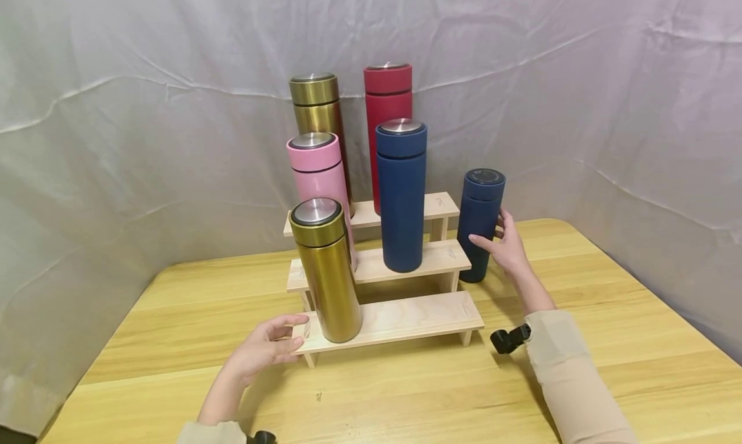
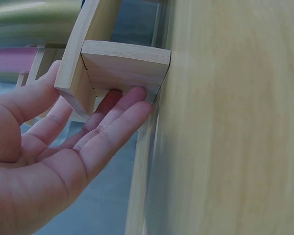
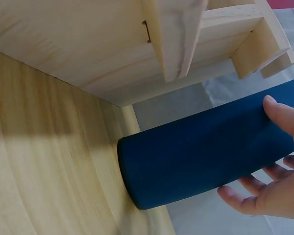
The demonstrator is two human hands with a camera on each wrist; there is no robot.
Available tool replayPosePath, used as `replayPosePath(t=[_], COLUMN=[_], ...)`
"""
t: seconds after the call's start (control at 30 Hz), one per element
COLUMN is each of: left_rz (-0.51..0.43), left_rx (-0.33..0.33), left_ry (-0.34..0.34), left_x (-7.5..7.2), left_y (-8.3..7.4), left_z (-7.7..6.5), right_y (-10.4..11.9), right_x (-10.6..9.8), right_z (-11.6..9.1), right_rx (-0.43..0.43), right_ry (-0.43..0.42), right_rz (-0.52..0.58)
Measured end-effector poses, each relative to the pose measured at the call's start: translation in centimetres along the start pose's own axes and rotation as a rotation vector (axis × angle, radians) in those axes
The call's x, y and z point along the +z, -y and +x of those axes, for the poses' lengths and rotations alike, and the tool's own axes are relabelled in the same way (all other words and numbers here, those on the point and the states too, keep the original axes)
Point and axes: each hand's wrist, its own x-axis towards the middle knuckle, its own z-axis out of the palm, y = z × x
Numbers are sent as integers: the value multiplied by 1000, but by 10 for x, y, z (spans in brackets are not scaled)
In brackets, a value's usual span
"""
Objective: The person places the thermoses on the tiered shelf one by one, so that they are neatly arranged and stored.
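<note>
My right hand (image 1: 507,247) holds a dark blue thermos bottle (image 1: 478,222) with a black-topped lid, thumb on the near side and fingers round the other. That thermos stands beside the right end of a three-step wooden stand (image 1: 414,318), its base (image 3: 130,174) at the tabletop in the right wrist view. At the stand's lower left corner, my left hand (image 1: 263,350) grips the bottom step's end. In the left wrist view its thumb is on the board's edge and the fingers (image 2: 120,120) reach under it by the leg (image 2: 125,63).
On the bottom step stands a gold thermos (image 1: 330,276). The middle step bears a pink thermos (image 1: 319,176) and a taller blue thermos (image 1: 401,202). Another gold thermos (image 1: 315,96) and a red thermos (image 1: 388,102) are on the top step. Grey sheeting (image 1: 232,141) surrounds the wooden table (image 1: 406,399).
</note>
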Motion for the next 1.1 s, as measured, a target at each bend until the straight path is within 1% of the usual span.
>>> replayPosePath(t=[0.3, 0.6, 0.9, 1.1], left_rz=[4, 10, 10, 11], left_rx=[8, 8, 9, 4], left_ry=[7, 1, 0, -4], left_x=[0, 1, 1, 1], left_y=[-1, -1, -1, -3], left_z=[0, 0, 0, -1], right_y=[3, 4, 2, 3], right_x=[0, 1, 1, 2], right_z=[-2, -3, -3, -3], right_rx=[22, 26, 9, 27], right_ry=[-10, -57, -47, -85], right_rz=[-4, 9, 42, 43])
